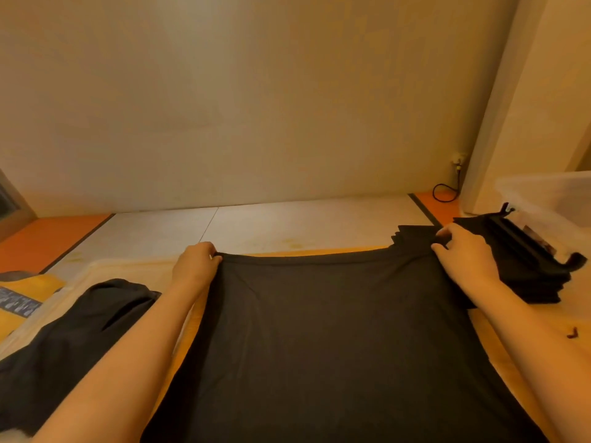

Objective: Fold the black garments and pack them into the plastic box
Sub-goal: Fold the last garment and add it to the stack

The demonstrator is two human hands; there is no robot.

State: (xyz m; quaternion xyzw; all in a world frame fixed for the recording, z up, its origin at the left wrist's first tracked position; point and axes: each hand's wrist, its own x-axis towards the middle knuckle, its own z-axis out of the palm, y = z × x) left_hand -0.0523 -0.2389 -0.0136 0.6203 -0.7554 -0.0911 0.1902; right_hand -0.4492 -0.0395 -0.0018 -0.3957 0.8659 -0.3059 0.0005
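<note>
1. Your left hand (195,263) and right hand (463,254) each hold a far corner of the spread black garment (335,330). The fingers (209,249) of both hands are curled over the hem and pinch the cloth
2. That garment lies flat on the desk (518,346) and runs from its far hem towards you, out of the bottom of the view. You cannot see where its near hem sits
3. The stack of folded black garments (524,270) sits just right of the spread garment, with your right wrist over its near edge. The plastic box (556,193) stands beyond that stack, farther right. A loose heap of black cloth (80,330) lies just left of the spread garment, under your left forearm
4. Judged risk: if you draw the hem towards you unevenly, one corner will lead and the fold will come out skewed
5. Judged risk: your right hand grips close against the stack. You could catch a folded layer along with the hem, or your forearm could nudge the stack out of square
6. Judged risk: your left forearm may drag the loose heap onto the spread garment. A small dark scrap (572,333) on the desk to its right could also get folded in
</note>
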